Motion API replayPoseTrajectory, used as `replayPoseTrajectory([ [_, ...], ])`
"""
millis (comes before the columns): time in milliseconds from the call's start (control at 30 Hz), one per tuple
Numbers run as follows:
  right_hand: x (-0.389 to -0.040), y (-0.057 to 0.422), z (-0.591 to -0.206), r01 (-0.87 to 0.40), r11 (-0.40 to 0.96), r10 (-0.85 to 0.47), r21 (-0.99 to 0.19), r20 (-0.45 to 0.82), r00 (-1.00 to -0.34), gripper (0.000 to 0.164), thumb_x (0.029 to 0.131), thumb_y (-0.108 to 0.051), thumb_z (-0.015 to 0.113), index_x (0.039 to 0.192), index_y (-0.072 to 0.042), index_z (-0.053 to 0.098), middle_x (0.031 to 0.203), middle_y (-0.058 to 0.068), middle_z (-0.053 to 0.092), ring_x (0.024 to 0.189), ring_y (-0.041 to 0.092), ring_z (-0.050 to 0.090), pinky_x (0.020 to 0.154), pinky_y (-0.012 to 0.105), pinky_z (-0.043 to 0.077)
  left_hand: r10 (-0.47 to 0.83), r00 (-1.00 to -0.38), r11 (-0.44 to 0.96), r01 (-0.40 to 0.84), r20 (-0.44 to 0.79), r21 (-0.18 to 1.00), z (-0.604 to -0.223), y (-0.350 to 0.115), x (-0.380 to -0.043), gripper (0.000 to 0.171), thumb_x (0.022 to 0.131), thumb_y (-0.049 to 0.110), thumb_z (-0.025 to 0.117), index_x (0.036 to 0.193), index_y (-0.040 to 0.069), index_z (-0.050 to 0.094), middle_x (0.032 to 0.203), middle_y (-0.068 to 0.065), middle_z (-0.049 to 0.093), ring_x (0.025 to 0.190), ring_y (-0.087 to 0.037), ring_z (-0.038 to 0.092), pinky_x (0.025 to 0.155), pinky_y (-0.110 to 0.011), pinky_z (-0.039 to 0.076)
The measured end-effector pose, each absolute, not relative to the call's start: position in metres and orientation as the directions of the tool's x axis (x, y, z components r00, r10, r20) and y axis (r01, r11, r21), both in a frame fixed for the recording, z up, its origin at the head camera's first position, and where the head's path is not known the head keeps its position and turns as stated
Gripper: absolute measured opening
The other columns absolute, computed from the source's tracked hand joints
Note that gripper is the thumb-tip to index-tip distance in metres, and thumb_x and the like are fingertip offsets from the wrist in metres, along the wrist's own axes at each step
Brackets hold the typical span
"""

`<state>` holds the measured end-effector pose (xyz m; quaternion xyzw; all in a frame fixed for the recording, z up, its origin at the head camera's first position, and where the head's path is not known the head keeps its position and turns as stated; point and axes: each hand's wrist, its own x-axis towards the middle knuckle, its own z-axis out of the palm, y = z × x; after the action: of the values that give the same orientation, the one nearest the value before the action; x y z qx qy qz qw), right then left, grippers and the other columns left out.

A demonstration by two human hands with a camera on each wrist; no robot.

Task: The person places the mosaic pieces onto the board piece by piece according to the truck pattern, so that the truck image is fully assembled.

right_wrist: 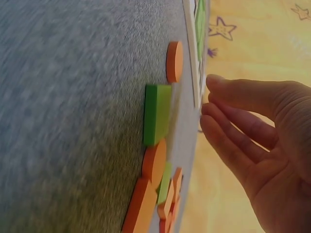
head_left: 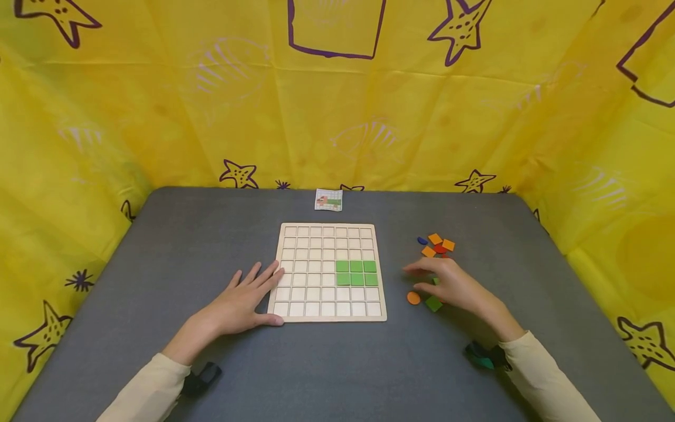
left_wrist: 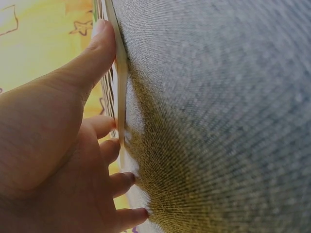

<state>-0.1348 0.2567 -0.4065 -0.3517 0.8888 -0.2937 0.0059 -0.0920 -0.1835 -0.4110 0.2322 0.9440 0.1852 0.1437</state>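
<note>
Green tile (head_left: 434,303) lies near the right grip (head_left: 449,282), apart from it

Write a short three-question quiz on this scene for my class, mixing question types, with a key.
1. How many green squares sit in the grid board?
2. True or false: the left hand touches the board's left edge.
3. Where does the picture card lie? A: on the board; B: beyond the board's far edge; C: beneath the left hand.

Key: 1. Six. 2. True. 3. B.
</note>
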Motion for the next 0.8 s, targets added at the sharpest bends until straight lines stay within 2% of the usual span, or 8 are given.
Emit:
replayPoseTrajectory([
  [267, -0.127, 0.271, -0.404, -0.587, 0.596, -0.620, -0.549, 0.150, -0.770, 0.041, 0.075, -0.001, 0.082, 0.115, -0.003, 0.070, 0.109, 0.005, 0.072, 0.093, 0.018, 0.069, 0.080, 0.038, 0.056, 0.491, -0.849, 0.828, 0.385, -0.194, 0.408, -0.410, -0.182, -0.093, 0.099, 0.082, 0.058, 0.069, 0.156, 0.010, 0.024, 0.163, -0.012, 0.015, 0.145, -0.048, 0.010, 0.109, -0.071, 0.007],
  [467, -0.124, 0.279, -0.404, -0.605, 0.573, -0.662, -0.552, 0.124, -0.739, 0.042, 0.075, 0.000, 0.083, 0.114, -0.001, 0.070, 0.107, 0.006, 0.073, 0.089, 0.017, 0.069, 0.076, 0.035, 0.057, 0.492, -0.849, 0.827, 0.387, -0.194, 0.408, -0.409, -0.182, -0.093, 0.099, 0.082, 0.057, 0.069, 0.156, 0.009, 0.024, 0.163, -0.012, 0.015, 0.145, -0.048, 0.010, 0.109, -0.071, 0.007],
  [800, -0.118, 0.288, -0.402, -0.578, 0.581, -0.694, -0.573, 0.024, -0.720, 0.040, 0.079, -0.004, 0.081, 0.117, -0.004, 0.069, 0.111, 0.004, 0.072, 0.096, 0.017, 0.069, 0.084, 0.034, 0.056, 0.496, -0.848, 0.824, 0.391, -0.189, 0.409, -0.409, -0.181, -0.094, 0.099, 0.082, 0.057, 0.070, 0.156, 0.009, 0.025, 0.163, -0.013, 0.015, 0.145, -0.048, 0.010, 0.109, -0.071, 0.008],
])
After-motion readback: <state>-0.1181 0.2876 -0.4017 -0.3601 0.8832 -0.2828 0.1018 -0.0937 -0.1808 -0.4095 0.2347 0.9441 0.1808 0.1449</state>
